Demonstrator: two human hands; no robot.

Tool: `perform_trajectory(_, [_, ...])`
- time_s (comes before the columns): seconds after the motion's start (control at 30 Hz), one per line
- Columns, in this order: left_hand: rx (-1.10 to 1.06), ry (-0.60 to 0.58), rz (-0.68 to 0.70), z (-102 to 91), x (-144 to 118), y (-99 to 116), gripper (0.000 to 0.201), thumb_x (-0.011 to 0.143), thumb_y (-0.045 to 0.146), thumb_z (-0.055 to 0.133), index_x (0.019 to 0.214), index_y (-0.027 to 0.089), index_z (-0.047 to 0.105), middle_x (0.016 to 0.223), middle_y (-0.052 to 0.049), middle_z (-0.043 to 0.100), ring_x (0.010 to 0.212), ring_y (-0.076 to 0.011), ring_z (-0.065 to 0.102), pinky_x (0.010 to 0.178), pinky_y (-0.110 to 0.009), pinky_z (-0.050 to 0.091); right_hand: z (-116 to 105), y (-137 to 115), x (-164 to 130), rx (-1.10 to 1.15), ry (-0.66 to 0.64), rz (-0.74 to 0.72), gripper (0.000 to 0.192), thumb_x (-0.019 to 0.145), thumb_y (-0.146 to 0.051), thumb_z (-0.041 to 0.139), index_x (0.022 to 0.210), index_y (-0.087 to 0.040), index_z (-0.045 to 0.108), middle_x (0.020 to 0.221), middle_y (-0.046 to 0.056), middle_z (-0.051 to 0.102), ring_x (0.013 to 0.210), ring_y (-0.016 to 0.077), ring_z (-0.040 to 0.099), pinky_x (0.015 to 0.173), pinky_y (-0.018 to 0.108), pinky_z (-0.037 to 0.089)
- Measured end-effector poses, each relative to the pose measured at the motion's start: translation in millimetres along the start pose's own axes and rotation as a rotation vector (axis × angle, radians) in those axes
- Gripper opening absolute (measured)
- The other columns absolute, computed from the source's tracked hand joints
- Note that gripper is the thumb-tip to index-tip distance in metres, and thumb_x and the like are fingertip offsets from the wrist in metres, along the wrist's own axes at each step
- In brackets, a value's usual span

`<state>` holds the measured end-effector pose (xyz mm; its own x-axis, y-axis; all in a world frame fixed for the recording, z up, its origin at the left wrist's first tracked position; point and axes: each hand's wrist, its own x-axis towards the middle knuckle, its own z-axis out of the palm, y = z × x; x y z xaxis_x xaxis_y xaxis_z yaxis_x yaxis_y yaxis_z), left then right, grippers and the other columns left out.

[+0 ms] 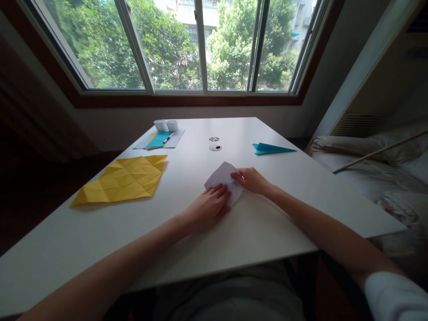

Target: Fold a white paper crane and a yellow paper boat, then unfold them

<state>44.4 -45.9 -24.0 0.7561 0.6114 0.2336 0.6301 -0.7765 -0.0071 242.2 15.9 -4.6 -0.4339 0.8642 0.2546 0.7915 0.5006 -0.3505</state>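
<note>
Both grips are down on the white folded paper (223, 178), which lies flat on the white bench (274, 214) a little ahead of me, near its middle. From my head view, the left hand (209, 208) lies palm down with its fingers (219, 191) held together, pressing the near edge of the paper onto the bench. The right hand (252, 180) comes in from the right and its fingertips (236, 175) rest on the paper's right side; I cannot tell whether they pinch an edge or merely press it.

To the left, well apart from the hands, a large creased yellow sheet (123, 180) lies open on the bench. Farther back sit a teal sheet (159, 139) with a pen (166, 140) on it, and two small white boxes (166, 125) just behind. A teal paper plane (271, 149) rests to the right, beyond my right hand. Two round cable holes (214, 143) lie between the plane and the teal sheet. A wide window (187, 44) faces the bench's far edge.
</note>
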Motion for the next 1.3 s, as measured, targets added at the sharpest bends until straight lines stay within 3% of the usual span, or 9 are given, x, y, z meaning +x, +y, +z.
perform_trajectory(0.2, [-0.006, -0.054, -0.013, -5.6, 0, -1, 0.043, 0.09, 0.037, 0.032, 0.125, 0.013, 0.043, 0.129, -0.016, 0.046, 0.122, -0.0272, 0.04, 0.098, -0.042, 0.036, 2, 3, 5, 0.032, 0.026, 0.075, 0.037, 0.087, -0.04, 0.037, 0.067, -0.016, 0.056, 0.063, 0.003, 0.059, 0.056, 0.0107, 0.047, 0.051, 0.022, 0.027])
perform_trajectory(0.33, [-0.024, -0.013, 0.014, -10.1, 0, 0, 0.038, 0.089, 0.034, 0.036, 0.12, 0.016, 0.048, 0.125, -0.014, 0.051, 0.119, -0.026, 0.043, 0.096, -0.041, 0.036, 2, 3, 6, 0.058, 0.031, 0.063, 0.038, 0.087, -0.041, 0.038, 0.065, -0.015, 0.056, 0.061, 0.003, 0.059, 0.055, 0.0107, 0.045, 0.05, 0.022, 0.027])
perform_trajectory(0.43, [-0.038, 0.166, -0.048, -17.7, 2, -2, 0.028, 0.087, 0.031, 0.041, 0.109, 0.018, 0.053, 0.12, -0.012, 0.053, 0.114, -0.0256, 0.045, 0.092, -0.042, 0.038, 2, 4, 6, 0.089, 0.029, 0.059, 0.039, 0.087, -0.042, 0.037, 0.066, -0.015, 0.057, 0.062, 0.003, 0.06, 0.054, 0.0109, 0.046, 0.05, 0.022, 0.028])
perform_trajectory(0.53, [-0.076, 0.455, -0.285, -24.4, 5, -10, 0.028, 0.083, 0.031, 0.047, 0.106, 0.016, 0.051, 0.112, -0.012, 0.054, 0.103, -0.0244, 0.05, 0.085, -0.04, 0.042, 2, 7, 6, 0.136, 0.008, 0.039, 0.04, 0.087, -0.043, 0.037, 0.068, -0.015, 0.058, 0.062, 0.002, 0.06, 0.054, 0.011, 0.047, 0.049, 0.021, 0.028])
perform_trajectory(0.6, [-0.158, 0.528, -0.401, -25.0, 6, -20, 0.031, 0.079, 0.032, 0.052, 0.105, 0.016, 0.05, 0.105, -0.011, 0.055, 0.089, -0.0213, 0.054, 0.074, -0.035, 0.046, 2, 7, 6, 0.166, -0.003, 0.025, 0.041, 0.087, -0.043, 0.036, 0.067, -0.015, 0.058, 0.061, 0.002, 0.058, 0.054, 0.011, 0.048, 0.048, 0.021, 0.028])
perform_trajectory(0.7, [-0.31, 0.433, -0.51, -19.9, 6, -34, 0.025, 0.075, 0.034, 0.054, 0.093, 0.016, 0.055, 0.081, -0.004, 0.059, 0.064, -0.0148, 0.054, 0.058, -0.027, 0.043, 2, 7, 5, 0.185, -0.007, 0.002, 0.043, 0.088, -0.044, 0.034, 0.066, -0.015, 0.057, 0.059, 0.001, 0.056, 0.053, 0.0106, 0.047, 0.048, 0.021, 0.029])
perform_trajectory(0.83, [-0.432, 0.317, -0.661, -12.4, 7, -45, 0.028, 0.076, 0.041, 0.05, 0.065, 0.016, 0.057, 0.055, 0.001, 0.055, 0.052, -0.0127, 0.05, 0.05, -0.023, 0.035, 1, 4, 5, 0.153, 0.111, -0.069, 0.036, 0.087, -0.038, 0.04, 0.064, -0.014, 0.055, 0.07, 0.003, 0.054, 0.058, 0.0095, 0.046, 0.056, 0.021, 0.033])
perform_trajectory(0.97, [-0.494, 0.331, -0.723, -11.4, 7, -47, 0.023, 0.072, 0.038, 0.053, 0.064, 0.017, 0.056, 0.053, 0.002, 0.055, 0.051, -0.0118, 0.05, 0.049, -0.022, 0.033, -1, 2, 5, 0.165, 0.222, -0.019, 0.017, 0.077, -0.032, 0.054, 0.076, -0.016, 0.055, 0.064, -0.002, 0.05, 0.056, 0.0089, 0.043, 0.055, 0.021, 0.032])
perform_trajectory(1.3, [-0.547, 0.436, -0.674, -9.7, 10, -38, 0.021, 0.066, 0.027, 0.054, 0.055, 0.018, 0.039, 0.049, 0.007, 0.037, 0.048, -0.0074, 0.035, 0.046, -0.02, 0.027, 6, -1, 4, 0.477, 0.076, 0.026, 0.019, 0.07, -0.033, 0.059, 0.069, -0.017, 0.048, 0.055, -0.006, 0.044, 0.05, 0.0075, 0.041, 0.047, 0.02, 0.032])
